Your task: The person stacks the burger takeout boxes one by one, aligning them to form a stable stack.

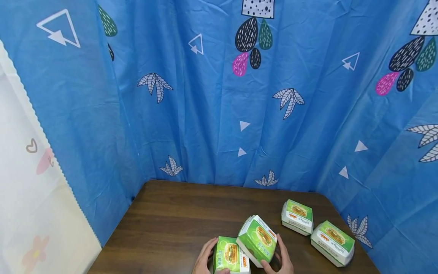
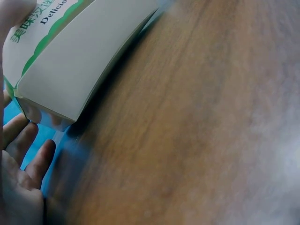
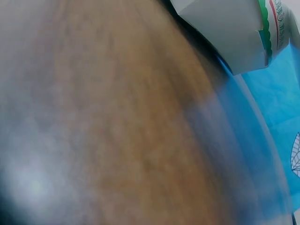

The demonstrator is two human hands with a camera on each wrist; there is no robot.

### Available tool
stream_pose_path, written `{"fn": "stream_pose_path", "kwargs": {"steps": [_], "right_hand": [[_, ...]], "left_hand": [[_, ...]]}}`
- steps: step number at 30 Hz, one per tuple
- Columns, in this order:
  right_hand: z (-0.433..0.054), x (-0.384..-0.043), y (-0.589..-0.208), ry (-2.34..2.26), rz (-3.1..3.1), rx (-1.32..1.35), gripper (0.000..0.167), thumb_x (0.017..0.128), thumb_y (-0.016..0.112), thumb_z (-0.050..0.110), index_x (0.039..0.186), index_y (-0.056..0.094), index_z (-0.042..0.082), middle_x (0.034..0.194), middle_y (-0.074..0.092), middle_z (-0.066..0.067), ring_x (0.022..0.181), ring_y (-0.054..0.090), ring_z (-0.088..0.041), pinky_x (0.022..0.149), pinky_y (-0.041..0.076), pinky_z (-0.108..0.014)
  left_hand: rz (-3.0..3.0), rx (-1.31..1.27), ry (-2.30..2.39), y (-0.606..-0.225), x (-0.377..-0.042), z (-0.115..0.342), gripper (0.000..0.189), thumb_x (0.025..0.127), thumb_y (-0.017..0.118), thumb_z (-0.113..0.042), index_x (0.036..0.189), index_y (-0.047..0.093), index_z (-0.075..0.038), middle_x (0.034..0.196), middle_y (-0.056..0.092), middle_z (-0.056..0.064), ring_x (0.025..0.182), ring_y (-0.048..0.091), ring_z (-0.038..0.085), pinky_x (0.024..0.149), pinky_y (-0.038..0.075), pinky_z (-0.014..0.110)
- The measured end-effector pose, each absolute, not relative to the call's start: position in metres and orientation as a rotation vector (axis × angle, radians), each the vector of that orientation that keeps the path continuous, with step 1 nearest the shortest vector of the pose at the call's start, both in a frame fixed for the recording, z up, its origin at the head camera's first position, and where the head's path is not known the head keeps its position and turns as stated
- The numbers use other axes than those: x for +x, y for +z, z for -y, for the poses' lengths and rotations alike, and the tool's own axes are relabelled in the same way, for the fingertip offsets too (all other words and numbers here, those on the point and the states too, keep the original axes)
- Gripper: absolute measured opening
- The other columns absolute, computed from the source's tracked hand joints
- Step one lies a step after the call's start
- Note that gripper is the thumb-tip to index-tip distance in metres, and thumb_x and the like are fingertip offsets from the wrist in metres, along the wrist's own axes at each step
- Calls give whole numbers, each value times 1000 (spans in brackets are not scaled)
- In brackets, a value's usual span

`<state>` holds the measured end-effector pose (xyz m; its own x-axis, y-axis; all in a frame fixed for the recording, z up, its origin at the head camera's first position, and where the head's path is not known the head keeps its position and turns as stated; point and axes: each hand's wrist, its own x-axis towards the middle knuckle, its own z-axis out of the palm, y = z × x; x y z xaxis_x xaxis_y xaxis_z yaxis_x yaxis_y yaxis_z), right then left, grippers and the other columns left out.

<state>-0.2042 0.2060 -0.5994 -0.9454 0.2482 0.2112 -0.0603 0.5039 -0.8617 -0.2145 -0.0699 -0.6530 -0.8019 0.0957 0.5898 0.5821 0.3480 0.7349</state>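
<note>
My left hand [image 1: 202,258] grips a green-and-white burger box [image 1: 226,254], fingers along its left side and thumb at its near edge. In the left wrist view, the fingers of that hand [image 2: 26,159] lie by one end of the box [image 2: 70,70]. A second burger box [image 1: 257,238], turned at an angle, is held by my right hand [image 1: 283,260], with the thumb at its near side and fingers along its right. This box overlaps the upper right of the first one. The right wrist view shows part of a box [image 3: 225,33] at the top right.
Two more burger boxes stand on the brown wooden table [image 1: 164,220] to the right: one farther back [image 1: 297,217], one nearer the right edge [image 1: 332,243]. A blue patterned curtain [image 1: 205,114] hangs behind the table and along its sides; a pale cloth [image 1: 27,182] hangs at left.
</note>
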Motion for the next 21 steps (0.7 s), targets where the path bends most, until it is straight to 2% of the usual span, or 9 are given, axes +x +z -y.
{"fn": "stream_pose_path", "kwargs": {"steps": [2, 4, 11, 21], "right_hand": [[-206, -204, -598, 1450, 2447, -165, 103, 79, 90, 29, 161, 32, 5, 149, 51, -25, 109, 42, 18, 91, 48, -15], [-206, -204, -597, 1479, 2452, -161, 104, 80, 90, 29, 162, 30, 6, 151, 50, -26, 107, 37, 23, 92, 47, -14], [-203, -204, -597, 1539, 2399, -122, 102, 80, 89, 23, 161, 30, 5, 153, 47, -25, 111, 36, 25, 94, 45, -13], [-200, -203, -591, 1559, 2427, -97, 96, 81, 88, 23, 160, 35, 6, 158, 44, -24, 113, 31, 30, 97, 50, -19]], "left_hand": [[2186, -555, -1500, -650, -213, 69, 89, 72, 94, -38, 149, 54, -16, 144, 58, 10, 125, 56, 8, 88, 55, 29], [2214, -525, -1545, -647, -211, 69, 89, 72, 94, -37, 149, 54, -17, 144, 58, 11, 126, 56, 9, 89, 54, 30], [2325, -456, -1667, -637, -208, 70, 83, 79, 88, -32, 152, 51, -20, 148, 53, 11, 128, 55, 14, 92, 53, 31], [2323, -475, -1682, -636, -206, 72, 86, 78, 89, -32, 153, 50, -20, 151, 51, 11, 130, 54, 15, 96, 53, 33]]}}
